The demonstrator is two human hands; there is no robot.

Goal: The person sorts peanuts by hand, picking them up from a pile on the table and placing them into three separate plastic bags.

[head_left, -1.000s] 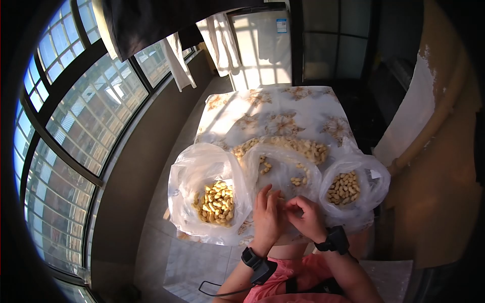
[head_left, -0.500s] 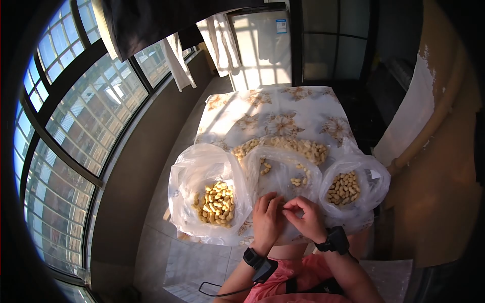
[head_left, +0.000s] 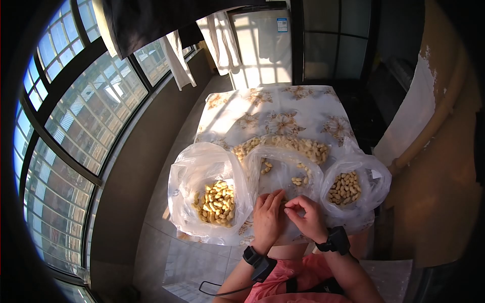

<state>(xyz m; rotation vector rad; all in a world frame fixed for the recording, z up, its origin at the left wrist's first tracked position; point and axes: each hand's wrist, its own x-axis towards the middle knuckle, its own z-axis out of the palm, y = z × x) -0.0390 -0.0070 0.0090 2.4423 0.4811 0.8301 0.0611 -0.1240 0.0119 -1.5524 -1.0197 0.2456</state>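
Observation:
My left hand (head_left: 268, 217) is over the near edge of the table, fingers bent together around something I cannot make out. Close beside it, my right hand (head_left: 305, 217) has its thumb and index finger pinched near the left fingertips; what lies between them is too small to name. Just beyond both hands lies a clear middle bag (head_left: 270, 189) with a few peanuts (head_left: 298, 180). To the left an open plastic bag (head_left: 182, 194) holds many peanuts (head_left: 217, 202). On the right a smaller bag (head_left: 376, 187) contains paler peanuts (head_left: 344, 188).
A pile of peanuts (head_left: 303, 147) stretches behind the middle bag on the flowered tablecloth (head_left: 283, 121). Barred windows (head_left: 96, 111) line the left side. White curtains (head_left: 222, 43) hang near a pale fridge-like cabinet (head_left: 260, 50) at the back.
My hands have parted very slightly, with the right fingertips a little farther from the left ones. The bags look nearly unchanged.

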